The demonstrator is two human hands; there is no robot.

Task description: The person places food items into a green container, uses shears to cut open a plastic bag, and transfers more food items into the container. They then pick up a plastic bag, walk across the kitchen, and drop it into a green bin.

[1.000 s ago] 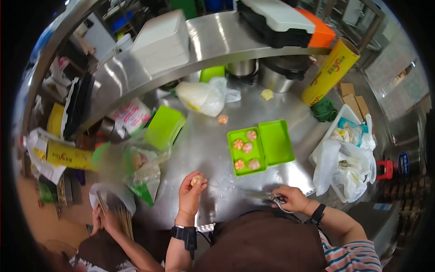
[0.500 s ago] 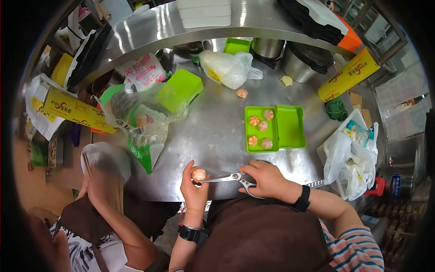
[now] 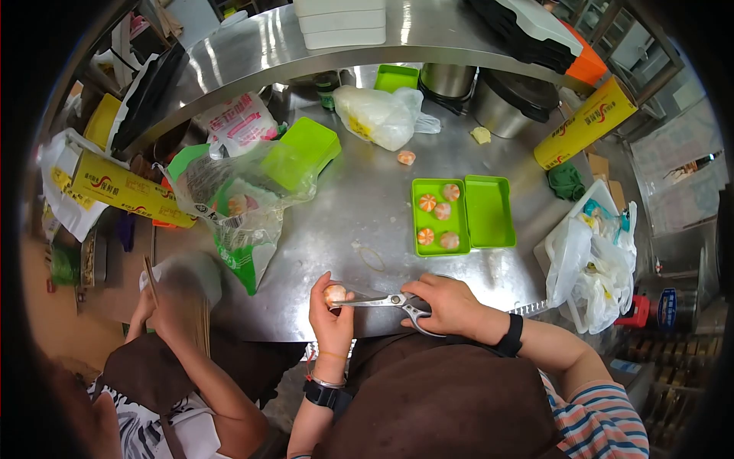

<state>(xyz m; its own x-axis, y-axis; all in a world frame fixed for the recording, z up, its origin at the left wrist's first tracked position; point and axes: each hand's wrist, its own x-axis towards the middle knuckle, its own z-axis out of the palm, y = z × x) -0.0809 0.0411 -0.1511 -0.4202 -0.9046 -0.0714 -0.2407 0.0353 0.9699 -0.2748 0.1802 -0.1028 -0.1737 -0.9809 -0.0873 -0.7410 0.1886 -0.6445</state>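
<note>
Left hand [image 3: 330,317] upright, scissors [image 3: 386,301] at ball [image 3: 334,293]

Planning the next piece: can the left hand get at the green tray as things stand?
Likely not yet: the left hand is full, fingers around a round piece that the scissors in the right hand meet. Toward the green tray the steel table holds only a thin loop.

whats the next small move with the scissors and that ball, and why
Probably squeeze the scissors shut on the ball. The left hand pinches it up above the table edge, and the right hand has the blade tips right against it. Four similar pieces lie in the green tray.
</note>
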